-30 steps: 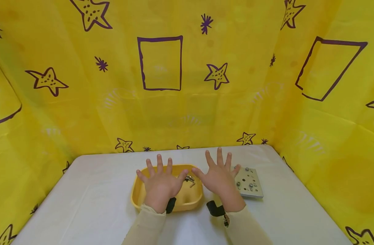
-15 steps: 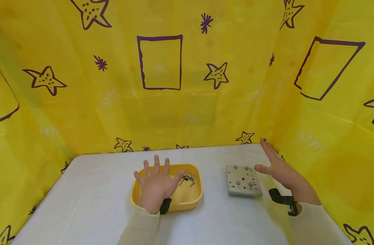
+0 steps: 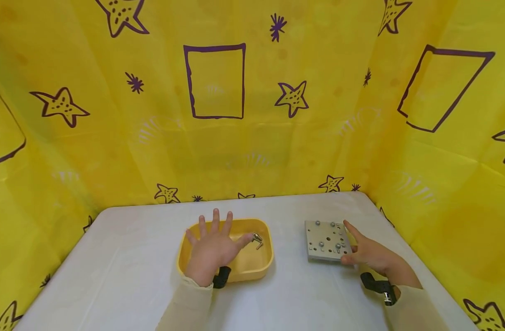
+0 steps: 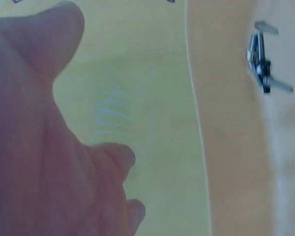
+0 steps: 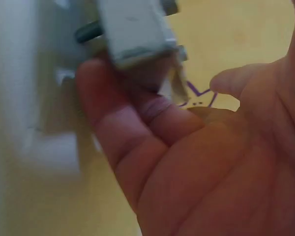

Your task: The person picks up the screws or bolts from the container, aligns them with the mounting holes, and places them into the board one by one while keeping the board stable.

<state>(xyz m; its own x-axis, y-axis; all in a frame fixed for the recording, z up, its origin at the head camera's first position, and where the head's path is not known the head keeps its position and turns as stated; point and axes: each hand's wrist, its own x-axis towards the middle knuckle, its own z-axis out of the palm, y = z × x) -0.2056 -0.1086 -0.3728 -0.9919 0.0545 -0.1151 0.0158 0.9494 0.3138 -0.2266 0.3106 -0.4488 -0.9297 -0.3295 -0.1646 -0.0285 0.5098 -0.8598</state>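
Note:
My left hand is spread with straight fingers over the left part of a yellow tray, holding nothing. Inside the tray's right side lies a small heap of metal screws or pins, also visible in the left wrist view. At the right edge of a square metal plate with holes and several bolts is my right hand. Its thumb reaches the near corner and its index finger the far corner. In the right wrist view, fingertips touch the blurred plate's end, where a dark bolt sticks out.
A white-covered table carries the tray and plate, set apart from each other. Yellow curtains with purple drawings enclose the table at the back and both sides. Each wrist wears a black camera mount.
My right hand first swung right, away from the middle, then came back left to the plate's right edge. The left hand stayed spread over the tray. The plate looks unmoved.

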